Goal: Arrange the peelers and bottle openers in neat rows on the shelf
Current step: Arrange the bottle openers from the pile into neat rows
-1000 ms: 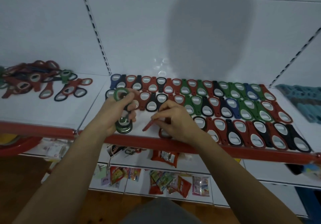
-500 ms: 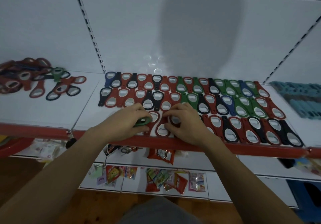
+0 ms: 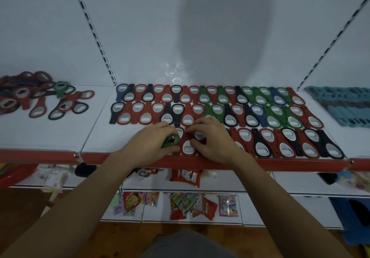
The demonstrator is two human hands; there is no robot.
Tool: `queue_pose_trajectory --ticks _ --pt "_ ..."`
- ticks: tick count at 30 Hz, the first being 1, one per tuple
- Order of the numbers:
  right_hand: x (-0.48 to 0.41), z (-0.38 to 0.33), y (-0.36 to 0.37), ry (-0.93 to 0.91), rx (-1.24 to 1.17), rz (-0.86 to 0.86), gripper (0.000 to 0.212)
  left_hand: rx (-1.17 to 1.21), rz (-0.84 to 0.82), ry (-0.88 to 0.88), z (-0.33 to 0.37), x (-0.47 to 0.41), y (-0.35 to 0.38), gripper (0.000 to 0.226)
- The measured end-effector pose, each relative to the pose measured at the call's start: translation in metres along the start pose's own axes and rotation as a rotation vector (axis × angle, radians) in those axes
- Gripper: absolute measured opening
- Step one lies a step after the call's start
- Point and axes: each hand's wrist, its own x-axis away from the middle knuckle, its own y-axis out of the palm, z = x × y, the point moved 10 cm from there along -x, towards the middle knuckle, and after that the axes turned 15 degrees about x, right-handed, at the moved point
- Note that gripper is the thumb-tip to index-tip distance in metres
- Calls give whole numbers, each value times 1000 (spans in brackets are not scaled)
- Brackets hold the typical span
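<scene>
Gripping a green opener (image 3: 170, 140) in left hand (image 3: 152, 143), right hand (image 3: 213, 137) fingertips spread — pressing red opener (image 3: 187, 147), front row

we see the bottle openers (image 3: 248, 115) in matt coloured plastic around shiny metal insets. the shelf (image 3: 50, 131) at centre frame is smooth white painted metal, slightly glossy, with a glossy red front edge (image 3: 280, 164). lower centre, the snack packets (image 3: 186, 174) look like crinkled shiny foil; wood-look floor (image 3: 24, 207) at lower left.
</scene>
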Motion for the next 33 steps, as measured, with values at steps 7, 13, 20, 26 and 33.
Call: queue_pose_trajectory --ticks 7,13,20,26,33 --pt "2 -2 -5 -35 -72 14 33 83 3 -52 -2 -4 -5 32" --pt "-3 -34 -33 -161 -337 134 15 196 -72 -47 11 -8 -4 14" --pt "-25 -13 -54 74 -785 265 7 312 72 -146 -23 15 -42 14" --pt "-34 -55 -43 -116 -416 219 11 295 139 -182 -47 33 -60 5" --pt "-16 -86 3 -259 -202 -37 23 185 61 -104 -51 30 -58 21"
